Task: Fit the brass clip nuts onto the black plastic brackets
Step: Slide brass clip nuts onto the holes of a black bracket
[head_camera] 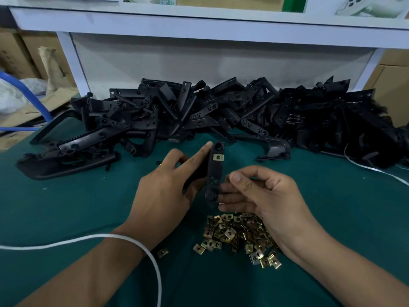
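Head view, sole view. Black plastic bracket (214, 173): one slim arm, held upright above the green surface (66, 207), near end low by the palms, far end pointing at the stock heap; held so, its flat face is turned to the eye, presumably for seating the nuts. Fitted clip nut (217, 157): one brass square already clipped over the bracket just below its top hole. Left hand (163, 196): grip closed around the bracket from the left, forefinger lying straight along its edge toward the top, likely as a brace. Right hand (261, 196): fingers curled, tips touching the bracket's lower end near its round boss; a glint of brass at the thumb hints at a second nut, though whether one is truly pinched cannot be told. Loose brass clip nuts (236, 233): a heap on the surface directly under the right hand, a few strays toward the near edge; kept close, apparently for quick pick-up. Heap of black brackets (221, 111): large jumble across the far side of the surface, against the white shelf frame (199, 25). White cord (132, 240): crosses the left wrist. Blue hose (33, 96), cardboard cartons (13, 54): far left. Legible writing, brands or labels: none.
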Demonstrator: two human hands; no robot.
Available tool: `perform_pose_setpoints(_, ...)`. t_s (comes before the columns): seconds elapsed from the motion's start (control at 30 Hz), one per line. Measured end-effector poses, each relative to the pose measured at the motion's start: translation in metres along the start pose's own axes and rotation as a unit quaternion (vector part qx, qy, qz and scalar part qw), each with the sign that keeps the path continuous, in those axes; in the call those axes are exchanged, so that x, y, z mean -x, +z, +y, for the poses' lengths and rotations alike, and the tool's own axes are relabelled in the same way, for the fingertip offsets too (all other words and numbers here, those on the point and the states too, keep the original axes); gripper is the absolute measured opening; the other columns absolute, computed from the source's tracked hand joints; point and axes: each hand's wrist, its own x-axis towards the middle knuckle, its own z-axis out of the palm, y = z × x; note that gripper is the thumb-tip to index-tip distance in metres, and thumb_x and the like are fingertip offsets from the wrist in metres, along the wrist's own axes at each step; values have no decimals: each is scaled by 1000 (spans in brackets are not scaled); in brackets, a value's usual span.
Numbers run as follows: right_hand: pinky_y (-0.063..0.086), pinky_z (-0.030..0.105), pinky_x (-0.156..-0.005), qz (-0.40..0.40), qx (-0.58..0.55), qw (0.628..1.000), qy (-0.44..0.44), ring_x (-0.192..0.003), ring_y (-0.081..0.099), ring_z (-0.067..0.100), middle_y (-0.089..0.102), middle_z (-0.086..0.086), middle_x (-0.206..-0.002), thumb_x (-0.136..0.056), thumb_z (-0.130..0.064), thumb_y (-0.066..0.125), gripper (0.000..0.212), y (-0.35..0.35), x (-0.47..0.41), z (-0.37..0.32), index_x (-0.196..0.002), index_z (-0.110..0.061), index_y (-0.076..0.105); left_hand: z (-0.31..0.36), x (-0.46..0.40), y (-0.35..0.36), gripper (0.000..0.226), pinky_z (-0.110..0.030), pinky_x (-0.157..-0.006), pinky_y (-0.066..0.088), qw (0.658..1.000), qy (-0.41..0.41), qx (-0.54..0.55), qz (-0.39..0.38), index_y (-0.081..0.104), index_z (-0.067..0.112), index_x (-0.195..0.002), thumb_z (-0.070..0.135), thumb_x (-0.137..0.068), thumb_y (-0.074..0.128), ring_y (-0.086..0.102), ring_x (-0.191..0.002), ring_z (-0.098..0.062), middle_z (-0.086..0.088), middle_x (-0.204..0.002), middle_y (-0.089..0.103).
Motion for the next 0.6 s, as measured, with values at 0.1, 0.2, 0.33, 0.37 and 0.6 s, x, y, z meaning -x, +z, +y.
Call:
perform_pose_setpoints(0.1, 65, 38, -68, -7, -17, 999, 26, -78, 78, 37, 77, 28, -95, -88, -23, 75, 25, 5, 2, 2, -92, 2, 77, 4, 0, 0, 67, -40, -50, 53, 1000, 2, 6, -4, 33, 44, -157, 43, -94, 53, 58, -72, -18, 7, -110, 51)
perform_pose_setpoints(0.2, 65, 37, -69, -9, -24, 999, 38, -81, 78, 40, 76, 30, -96, -91, -19, 72, 29, 7, 4, 2, -96, 9, 73, 5, -1, -2, 63, -40, -48, 52, 1000, -1, -23, -1, 35, 42, -157, 44, -96, 51, 58, -70, -21, 5, -110, 52)
perform_pose_setpoints(0.33, 65, 37, -68, -5, -13, 999, 34, -84, 78, 43, 77, 30, -94, -91, -17, 71, 27, 10, 7, 1, -95, 10, 72, 8, -1, -5, 62, -38, -44, 49, 997, 4, -73, -1, 36, 39, -158, 44, -97, 49, 58, -69, -23, 2, -109, 54)
perform_pose_setpoints(0.37, 65, 37, -68, 0, -4, 1000, 31, -83, 78, 44, 77, 29, -93, -91, -17, 72, 26, 10, 7, 1, -93, 8, 73, 9, -1, -5, 61, -37, -44, 49, 997, 5, -80, -2, 36, 38, -158, 44, -98, 48, 58, -71, -23, 1, -109, 54)
perform_pose_setpoints(0.6, 66, 36, -69, 45, 48, 997, 26, -78, 79, 38, 78, 23, -85, -87, -21, 79, 20, 13, 12, -4, -85, -1, 79, 19, 3, -4, 64, -34, -43, 45, 990, 12, -140, 4, 36, 34, -159, 27, -100, 58, 57, -74, -24, -1, -104, 55)
